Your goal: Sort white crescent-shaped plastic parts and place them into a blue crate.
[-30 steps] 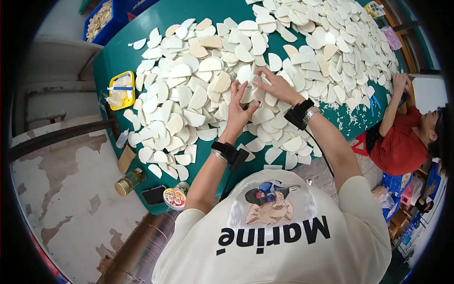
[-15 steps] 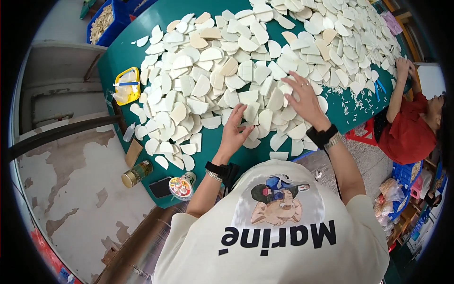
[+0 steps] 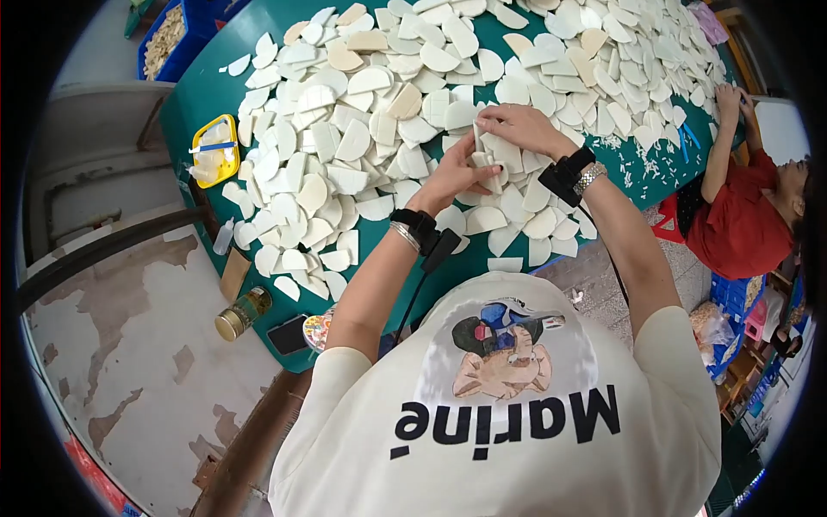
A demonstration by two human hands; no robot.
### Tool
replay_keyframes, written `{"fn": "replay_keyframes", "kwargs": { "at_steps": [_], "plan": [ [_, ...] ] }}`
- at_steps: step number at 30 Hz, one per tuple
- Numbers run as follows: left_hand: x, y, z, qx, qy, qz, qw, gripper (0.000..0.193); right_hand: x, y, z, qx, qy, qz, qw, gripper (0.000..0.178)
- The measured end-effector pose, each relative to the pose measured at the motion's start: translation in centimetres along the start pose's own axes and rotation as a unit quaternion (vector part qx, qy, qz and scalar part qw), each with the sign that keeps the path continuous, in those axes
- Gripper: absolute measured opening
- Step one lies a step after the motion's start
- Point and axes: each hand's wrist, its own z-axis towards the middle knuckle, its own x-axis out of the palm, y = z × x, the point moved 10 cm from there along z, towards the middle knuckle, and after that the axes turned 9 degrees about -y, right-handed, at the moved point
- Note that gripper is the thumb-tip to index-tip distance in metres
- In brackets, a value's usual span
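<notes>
A large heap of off-white, mostly half-round flat pieces covers the green table, a few of them more beige. Over the heap's near edge my two hands meet. My left hand curls with thumb and fingers around a pale flat piece stood on edge. My right hand reaches in from the other side, its fingertips closed at the top end of the same piece. Whether more pieces are stacked in the grip is hard to tell. Black bands circle both wrists.
On the left side stand a yellow tray, a small bottle, a lidded jar, a phone and a cup partly behind my arm. Blue crates lie beyond. At the right another person in red works at the table.
My hands were apart and open over the heap. Both have moved up and together, closing on a pale piece between them. The view has shifted slightly.
</notes>
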Motion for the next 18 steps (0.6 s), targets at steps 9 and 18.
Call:
{"fn": "replay_keyframes", "kwargs": {
  "at_steps": [9,18],
  "plan": [
    [4.2,1.8,-1.6,-0.008,0.014,-0.015,1.000,0.062,0.0,-0.7,-6.3,0.004,-0.076,0.023,0.997,0.036],
    [9.6,2.3,-3.5,0.098,0.040,0.055,0.993,0.055,-2.0,-2.1,-14.6,0.035,-0.245,0.098,0.964,0.033]
  ]
}}
